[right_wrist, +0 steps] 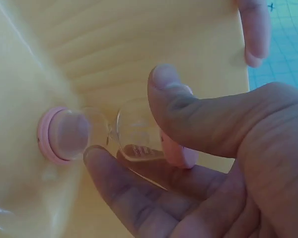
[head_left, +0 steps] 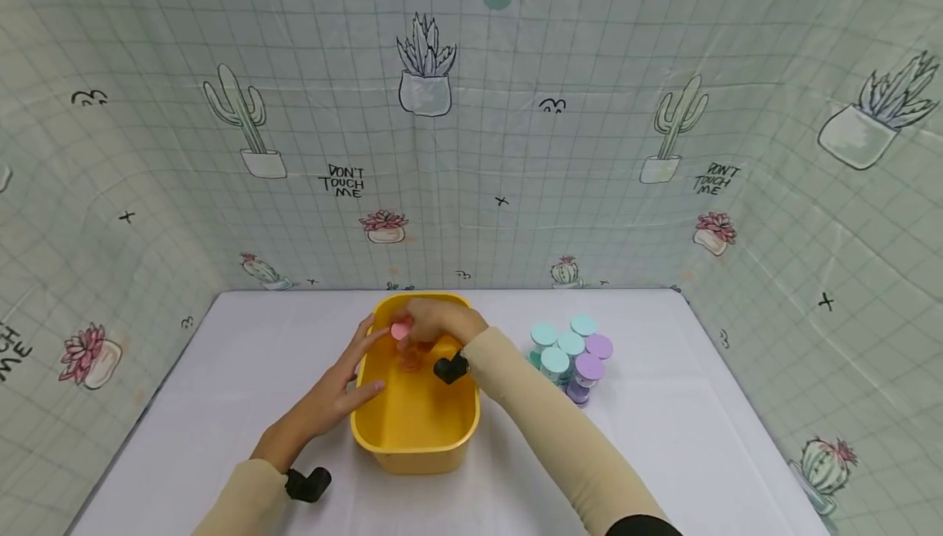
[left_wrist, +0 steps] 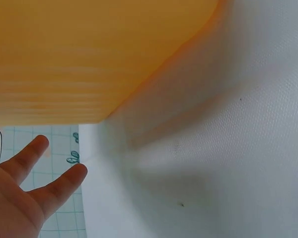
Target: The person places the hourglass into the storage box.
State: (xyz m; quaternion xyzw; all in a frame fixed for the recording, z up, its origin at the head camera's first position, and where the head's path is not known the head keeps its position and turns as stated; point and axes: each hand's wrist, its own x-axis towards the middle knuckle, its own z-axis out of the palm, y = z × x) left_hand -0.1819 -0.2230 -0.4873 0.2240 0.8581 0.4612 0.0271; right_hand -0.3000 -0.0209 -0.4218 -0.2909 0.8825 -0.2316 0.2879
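A sand timer with pink caps (head_left: 400,331) and a clear waisted glass body (right_wrist: 136,126) stands inside a yellow tub (head_left: 416,425). My right hand (head_left: 436,319) reaches into the tub's far part and holds this timer near its upper cap, thumb on one side and fingers on the other. In the right wrist view the lower cap (right_wrist: 57,135) is by the tub floor. My left hand (head_left: 331,395) rests at the tub's left rim with fingers spread; in the left wrist view two of its fingers (left_wrist: 62,191) show beside the tub wall (left_wrist: 89,59).
To the right of the tub stands a close group of sand timers, several with teal caps (head_left: 555,361) and two with purple caps (head_left: 589,367). A white cloth (head_left: 663,438) covers the table. Patterned fabric (head_left: 471,143) surrounds the back and sides.
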